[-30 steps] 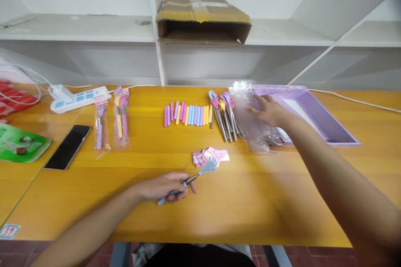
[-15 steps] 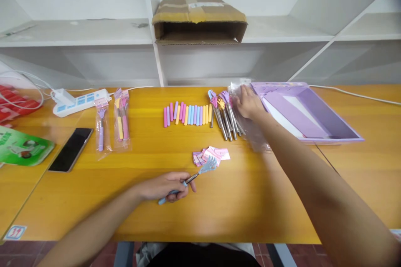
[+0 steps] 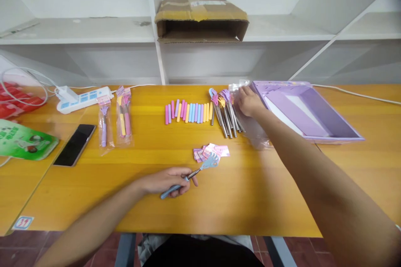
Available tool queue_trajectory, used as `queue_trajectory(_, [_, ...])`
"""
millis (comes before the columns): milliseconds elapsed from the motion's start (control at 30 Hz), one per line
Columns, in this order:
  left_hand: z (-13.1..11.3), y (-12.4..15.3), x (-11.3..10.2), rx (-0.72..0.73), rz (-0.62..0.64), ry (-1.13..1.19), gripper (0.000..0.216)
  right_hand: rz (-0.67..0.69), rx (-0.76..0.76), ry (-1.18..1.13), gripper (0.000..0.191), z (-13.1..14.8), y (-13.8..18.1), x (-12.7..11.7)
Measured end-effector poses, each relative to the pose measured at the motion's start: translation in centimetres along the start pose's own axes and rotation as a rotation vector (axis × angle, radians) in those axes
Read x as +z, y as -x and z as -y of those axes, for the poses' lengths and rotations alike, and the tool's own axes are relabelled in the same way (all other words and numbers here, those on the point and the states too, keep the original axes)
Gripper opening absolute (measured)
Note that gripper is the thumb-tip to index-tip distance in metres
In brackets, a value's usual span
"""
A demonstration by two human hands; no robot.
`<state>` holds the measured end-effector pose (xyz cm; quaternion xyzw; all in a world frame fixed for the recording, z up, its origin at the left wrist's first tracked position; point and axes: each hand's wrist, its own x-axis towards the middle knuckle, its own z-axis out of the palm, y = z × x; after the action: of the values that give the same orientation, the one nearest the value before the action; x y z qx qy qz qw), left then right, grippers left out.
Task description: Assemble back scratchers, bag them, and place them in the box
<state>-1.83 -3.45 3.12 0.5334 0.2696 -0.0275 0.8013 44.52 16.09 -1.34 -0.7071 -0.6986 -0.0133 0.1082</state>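
Note:
My left hand [image 3: 173, 180] is closed around the handle of a blue back scratcher [image 3: 209, 161], whose hand-shaped head hangs over a small pile of pink cards [image 3: 222, 150]. At the right, my right hand [image 3: 249, 101] rests on a stack of clear plastic bags [image 3: 255, 131], its fingertips bent down at the top edge; whether they pinch a bag is hidden. Just left of that hand lie several metal scratcher rods [image 3: 230, 119] with coloured hand heads. A row of pink, purple, yellow and blue handle sleeves [image 3: 191, 112] stretches farther left.
Bagged scratchers [image 3: 124, 117] lie on the left, near a white power strip [image 3: 86, 99], a black phone [image 3: 74, 145] and a green packet [image 3: 26, 139]. A purple tray [image 3: 335, 138] sits at the right. On the shelf behind stands an open cardboard box [image 3: 202, 10].
The view has shifted slightly. Both hands keep nearly the same places, the left still with the blue back scratcher, the right still at the plastic bags.

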Motion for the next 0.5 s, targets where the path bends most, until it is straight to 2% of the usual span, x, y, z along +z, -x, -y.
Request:
queue_trajectory(100, [0.0,0.1,0.0,0.022,0.009,-0.008,0.045,-0.101,-0.003,-0.042,0.066,1.2,0.3,-2.3])
queue_trajectory(200, [-0.2,0.3,0.1,0.088,0.013,-0.055,0.053,-0.224,0.002,-0.097,0.056,3.4,2.7,-5.5])
queue_trajectory(233, [-0.2,0.5,0.3,0.127,-0.019,-0.113,0.052,-0.249,-0.006,-0.130,0.051,4.6,4.2,-6.7])
queue_trajectory(300, [-0.2,0.7,0.7,0.248,-0.187,-0.339,0.041,-0.252,-0.071,-0.386,0.033,7.9,8.5,-9.1])
queue_trajectory(333, [-0.1,0.8,1.0,0.336,-0.303,-0.506,0.033,-0.151,-0.163,-0.520,0.024,9.9,11.1,-10.0])
queue_trajectory(367, [0.0,0.8,1.4,0.431,-0.425,-0.690,0.026,0.030,-0.291,-0.620,0.019,12.0,13.8,-10.6])
queue_trajectory(400, [0.2,0.8,1.7,0.521,-0.533,-0.870,0.020,0.222,-0.403,-0.675,0.025,14.3,16.3,-10.8])
queue_trajectory(433, [0.5,0.6,2.1,0.604,-0.611,-1.035,0.016,0.353,-0.459,-0.687,0.036,16.5,18.6,-10.7])
queue_trajectory(467, [0.8,0.4,2.4,0.672,-0.658,-1.175,0.013,0.394,-0.513,-0.692,0.045,18.5,20.6,-10.1])
queue_trajectory(500, [1.1,0.0,2.6,0.716,-0.679,-1.285,0.012,0.376,-0.560,-0.684,0.047,20.3,22.1,-9.3])
